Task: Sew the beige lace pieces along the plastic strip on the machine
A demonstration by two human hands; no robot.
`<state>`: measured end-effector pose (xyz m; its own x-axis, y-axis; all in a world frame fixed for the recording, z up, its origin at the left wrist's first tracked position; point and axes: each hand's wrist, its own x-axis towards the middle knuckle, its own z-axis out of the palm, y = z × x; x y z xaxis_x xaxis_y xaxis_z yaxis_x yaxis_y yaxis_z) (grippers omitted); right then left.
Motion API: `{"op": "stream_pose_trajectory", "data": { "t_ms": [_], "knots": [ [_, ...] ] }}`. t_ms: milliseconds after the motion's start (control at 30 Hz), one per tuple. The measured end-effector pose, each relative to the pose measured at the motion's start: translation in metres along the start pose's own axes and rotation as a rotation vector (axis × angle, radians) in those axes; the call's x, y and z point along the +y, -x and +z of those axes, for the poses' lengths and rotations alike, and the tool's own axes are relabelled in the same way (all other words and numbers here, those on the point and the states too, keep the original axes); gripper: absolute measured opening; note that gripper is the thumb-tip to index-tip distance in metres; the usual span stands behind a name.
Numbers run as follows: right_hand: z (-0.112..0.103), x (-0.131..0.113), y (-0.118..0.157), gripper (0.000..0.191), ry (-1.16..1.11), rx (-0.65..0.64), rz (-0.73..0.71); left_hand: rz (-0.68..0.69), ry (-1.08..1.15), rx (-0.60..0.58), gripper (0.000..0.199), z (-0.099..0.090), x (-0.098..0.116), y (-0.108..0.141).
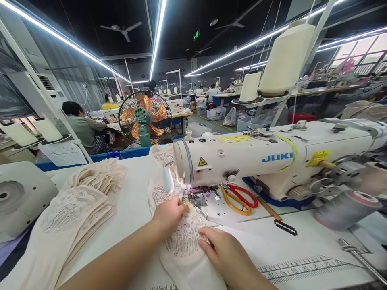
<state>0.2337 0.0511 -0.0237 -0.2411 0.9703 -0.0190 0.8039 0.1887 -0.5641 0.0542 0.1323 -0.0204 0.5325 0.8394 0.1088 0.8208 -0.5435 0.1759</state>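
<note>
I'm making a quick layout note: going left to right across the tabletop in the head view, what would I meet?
Lace stack → left hand → scissors → black blade → grey spool.

This is a garment workshop, a sewing floor. A white JUKI sewing machine (242, 155) stands on the desk (130, 173), beside stacked lace pieces (81, 201). Large thread cones (286, 60) sit on stands. Further back, more desks with machines run in rows, people (211, 93) sit at work, and long tube lights (159, 36) hang below a dark ceiling with fans (122, 30).
</note>
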Motion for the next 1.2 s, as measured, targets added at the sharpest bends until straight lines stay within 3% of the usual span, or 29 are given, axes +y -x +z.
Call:
{"op": "stream_pose_trajectory", "data": {
  "t_ms": [433, 700, 833, 1033, 1200],
  "knots": [
    [-0.007, 0.000, -0.017, 0.040, 0.200, -0.080, 0.015, -0.065, -0.196, -0.080, 0.034, -0.003, 0.011, -0.007],
    [-0.008, 0.001, -0.024, 0.037, 0.271, -0.062, 0.000, -0.059, -0.196, -0.024, 0.027, 0.001, 0.009, -0.015],
    [-0.007, 0.002, -0.025, 0.035, 0.284, -0.068, -0.013, 0.041, -0.165, 0.064, 0.027, 0.005, 0.007, -0.011],
    [-0.005, 0.003, -0.026, 0.038, 0.287, -0.076, -0.020, 0.330, -0.052, 0.159, 0.028, 0.011, 0.003, -0.007],
    [-0.005, 0.004, -0.026, 0.041, 0.292, -0.096, -0.014, 0.384, 0.015, 0.193, 0.028, 0.015, 0.003, -0.002]
  ]
}}
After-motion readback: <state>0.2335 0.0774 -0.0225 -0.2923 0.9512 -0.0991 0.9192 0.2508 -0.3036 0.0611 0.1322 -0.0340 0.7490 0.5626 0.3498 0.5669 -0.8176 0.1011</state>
